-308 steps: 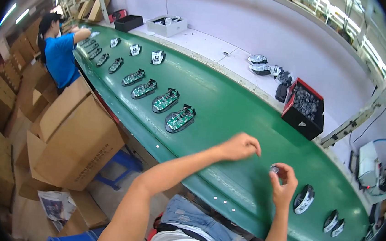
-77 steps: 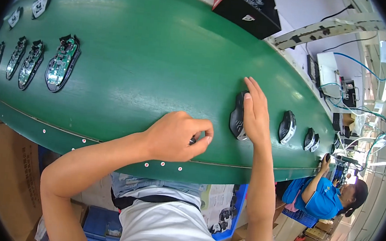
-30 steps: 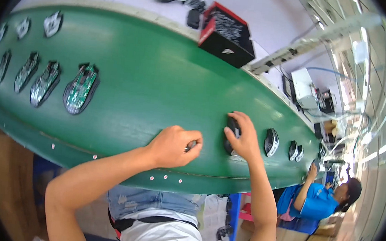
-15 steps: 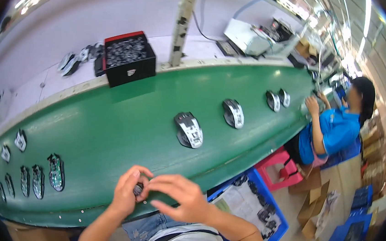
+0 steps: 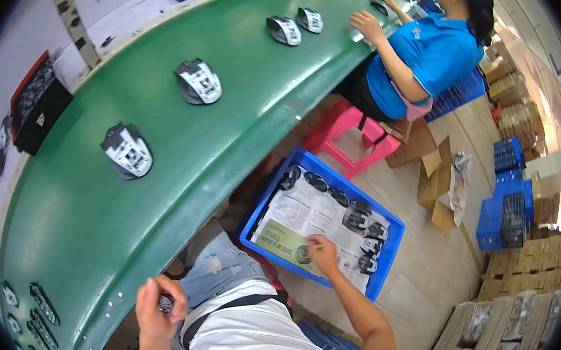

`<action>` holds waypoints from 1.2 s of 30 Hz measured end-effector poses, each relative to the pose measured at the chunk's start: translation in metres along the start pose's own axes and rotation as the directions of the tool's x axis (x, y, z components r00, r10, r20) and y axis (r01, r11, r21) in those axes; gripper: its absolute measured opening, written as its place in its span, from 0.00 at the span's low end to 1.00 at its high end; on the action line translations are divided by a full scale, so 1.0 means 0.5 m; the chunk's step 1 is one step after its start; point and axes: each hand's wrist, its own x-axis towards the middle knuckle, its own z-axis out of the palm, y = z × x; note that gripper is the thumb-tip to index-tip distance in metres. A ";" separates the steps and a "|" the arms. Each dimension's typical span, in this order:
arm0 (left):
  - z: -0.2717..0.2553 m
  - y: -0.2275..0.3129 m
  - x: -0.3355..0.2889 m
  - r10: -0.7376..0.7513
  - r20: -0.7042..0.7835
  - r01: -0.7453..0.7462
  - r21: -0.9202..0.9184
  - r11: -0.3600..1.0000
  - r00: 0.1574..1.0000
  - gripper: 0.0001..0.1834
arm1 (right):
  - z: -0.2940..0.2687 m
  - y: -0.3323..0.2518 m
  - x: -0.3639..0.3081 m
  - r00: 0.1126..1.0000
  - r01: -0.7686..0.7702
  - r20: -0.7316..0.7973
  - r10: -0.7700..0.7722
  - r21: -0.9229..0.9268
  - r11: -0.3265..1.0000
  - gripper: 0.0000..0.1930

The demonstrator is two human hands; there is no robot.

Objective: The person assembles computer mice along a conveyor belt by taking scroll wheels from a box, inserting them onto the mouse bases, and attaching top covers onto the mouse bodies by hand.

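Note:
My left hand (image 5: 161,306) is closed around a small dark rounded part (image 5: 166,303), beside the near edge of the green bench; its kind is hard to make out. To the right, my right hand (image 5: 322,254) is over a blue plastic bin (image 5: 389,264), fingers bent together above the paper lining (image 5: 304,210). Whether anything is pinched there does not show. Close by its fingertips is a dark round shape (image 5: 303,254), a part or a print on the paper. Several black mouse parts (image 5: 357,218) lie along the bin's far and right sides.
On the green bench (image 5: 89,225) stand partly built mice (image 5: 127,153) in a row, with green circuit boards (image 5: 44,304) at lower left. A co-worker in blue (image 5: 431,55) sits beyond a pink stool (image 5: 344,137). Cartons (image 5: 436,188) and blue crates (image 5: 508,208) stand on the right.
The view has turned to the right. My right hand has left my left hand and moved out over the blue bin. My left hand keeps hold of the small dark part.

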 end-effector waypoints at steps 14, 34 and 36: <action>0.021 0.057 0.045 -0.131 0.035 0.125 0.141 0.982 0.991 0.16 | -0.201 0.480 0.080 0.982 -0.167 -0.183 0.044 -0.733 0.660 0.26; -0.452 0.383 -0.298 0.787 -0.496 0.846 0.529 -0.063 0.368 0.40 | -0.139 0.695 0.248 0.900 -0.006 -0.005 -0.435 -1.000 0.000 0.37; -0.454 0.382 -0.295 0.717 -0.598 0.875 0.483 -0.035 0.358 0.42 | -0.106 0.658 0.258 0.874 0.065 -0.003 -0.486 -0.990 0.124 0.37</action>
